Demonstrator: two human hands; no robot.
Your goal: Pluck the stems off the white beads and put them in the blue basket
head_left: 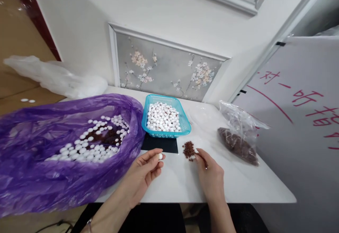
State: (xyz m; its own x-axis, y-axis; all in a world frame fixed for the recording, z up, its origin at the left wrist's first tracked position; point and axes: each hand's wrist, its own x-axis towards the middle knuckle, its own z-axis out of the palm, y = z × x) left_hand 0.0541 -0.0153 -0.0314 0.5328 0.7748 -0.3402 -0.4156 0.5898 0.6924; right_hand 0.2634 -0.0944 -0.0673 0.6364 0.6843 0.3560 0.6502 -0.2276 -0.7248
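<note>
My left hand [148, 167] pinches a small white ball [160, 156] between thumb and fingertips, above the table's front part. My right hand [210, 171] is closed at the edge of a small heap of reddish-brown bits [189, 150]. A small white piece [195, 151] shows at its fingertips, and something thin and dark lies along the fingers; I cannot make out its kind. Behind both hands, a blue plastic basket [187, 127] holds many white balls with brown spots among them. To the left, a purple plastic bag [87, 176] lies spread open, with loose white balls [79, 151] and brown bits inside.
A clear bag of brown material [238, 146] sits at the table's right. A dark flat rectangle [161, 144] lies before the basket. White plastic wrap [58, 77] is at the back left. A whiteboard with red writing [299, 112] stands right; a panelled wall [169, 10] rises behind.
</note>
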